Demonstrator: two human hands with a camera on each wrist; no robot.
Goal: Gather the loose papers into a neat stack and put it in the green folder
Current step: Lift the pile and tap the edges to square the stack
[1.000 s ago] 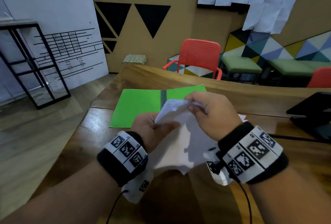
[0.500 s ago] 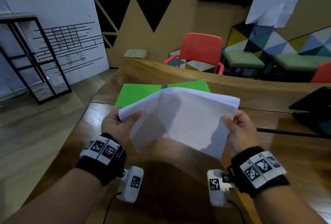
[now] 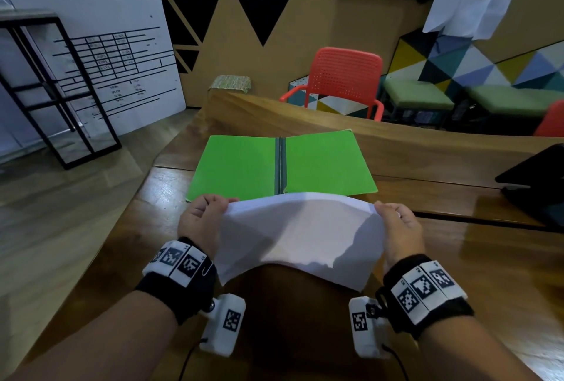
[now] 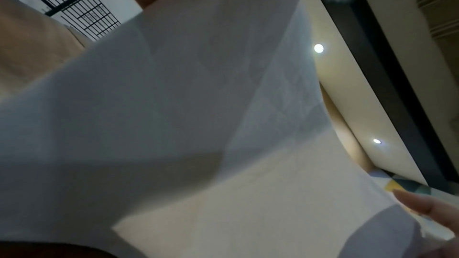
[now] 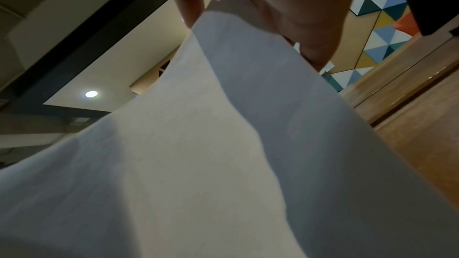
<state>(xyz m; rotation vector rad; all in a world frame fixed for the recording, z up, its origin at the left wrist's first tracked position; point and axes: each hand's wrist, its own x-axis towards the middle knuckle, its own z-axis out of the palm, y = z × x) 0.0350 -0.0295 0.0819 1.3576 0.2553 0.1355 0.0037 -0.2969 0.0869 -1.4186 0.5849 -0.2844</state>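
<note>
Both hands grip my paper stack above the surface, left hand and right hand pinching opposite edges. Only the head view shows the green folder lying open just beyond; wrist views show the papers' underside.

White papers, green folder

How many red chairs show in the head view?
2. One red chair stands behind the wooden table, beyond the green folder; a second red chair is cut off at the right edge. Others may be hidden.
</note>
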